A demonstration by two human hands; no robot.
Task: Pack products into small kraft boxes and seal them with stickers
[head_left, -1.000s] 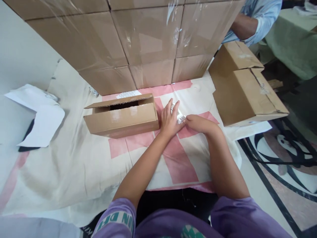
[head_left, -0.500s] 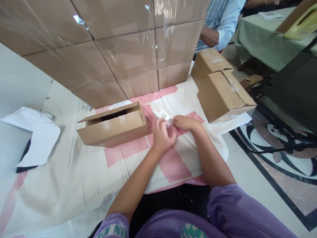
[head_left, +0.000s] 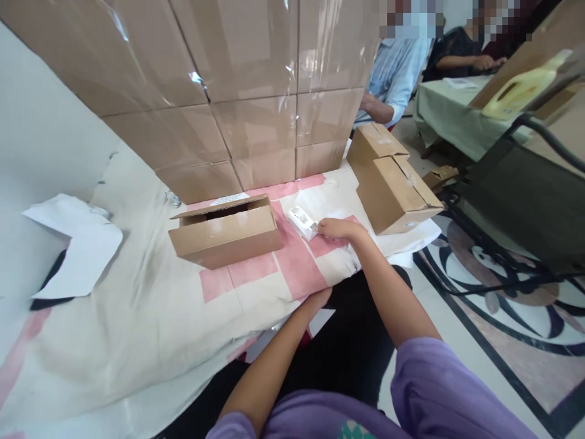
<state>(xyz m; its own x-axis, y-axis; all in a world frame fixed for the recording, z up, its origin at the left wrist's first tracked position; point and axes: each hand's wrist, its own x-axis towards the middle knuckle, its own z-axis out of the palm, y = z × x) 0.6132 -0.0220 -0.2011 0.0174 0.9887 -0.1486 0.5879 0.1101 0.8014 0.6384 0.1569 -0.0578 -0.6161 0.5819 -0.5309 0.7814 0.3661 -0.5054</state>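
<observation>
My right hand (head_left: 337,228) grips the near right end of a small white package (head_left: 302,222) with its fingers pinched. The package lies slanted on the pink and cream cloth (head_left: 299,271); print on it is too small to read. My left hand (head_left: 321,297) is down at the table's front edge, its fingers hidden by the cloth's edge. White sheets (head_left: 322,321) and a bit of red show beside that wrist, over my dark lap. To the left of the package stands a narrow cardboard box (head_left: 228,238) with its top flap partly raised.
Film-wrapped cartons (head_left: 256,122) form a wall at the back. Two closed cardboard boxes (head_left: 395,183) stand at the right. White paper (head_left: 86,244) lies far left. Beyond are a chair (head_left: 525,201), a green-covered table (head_left: 452,110) with a yellow jug (head_left: 521,91), and two other people.
My left hand has left the white package and dropped to the table's front edge. My right hand keeps hold of the package. The view has tilted upward.
</observation>
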